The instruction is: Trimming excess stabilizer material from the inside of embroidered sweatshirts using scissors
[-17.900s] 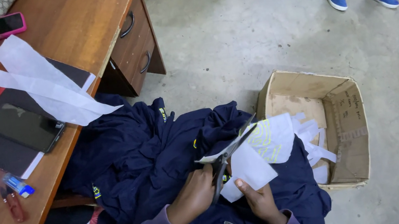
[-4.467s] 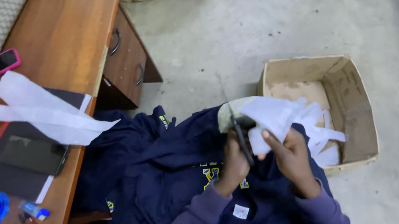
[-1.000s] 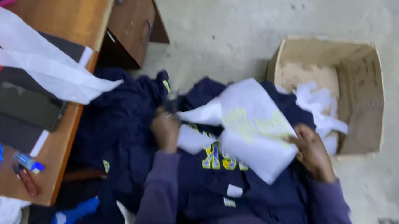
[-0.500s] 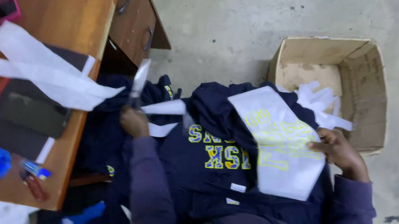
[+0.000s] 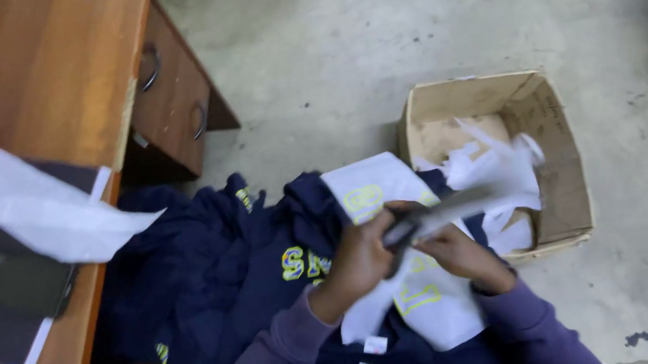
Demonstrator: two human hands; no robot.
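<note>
Left hand (image 5: 363, 256) clenching dark-handled scissors (image 5: 435, 216), blades pointing right toward the brown cardboard box (image 5: 553, 161); right hand (image 5: 463, 255) pinching the white backing sheet (image 5: 411, 281) lying on the navy printed sweatshirt (image 5: 270, 279) near centre. Risking a nick in fabric or fingers, blades passing close, blurred.

The single head-worn camera is looking steeply down from above the person — close over the left hand (image 5: 363, 256) and right hand (image 5: 463, 255), which are sitting low in the frame's centre. It is taking in the wooden desk (image 5: 54, 87) along the left edge, the concrete floor (image 5: 369, 34) across the top, and the cardboard box (image 5: 547, 127) at right — slightly tilted.
</note>
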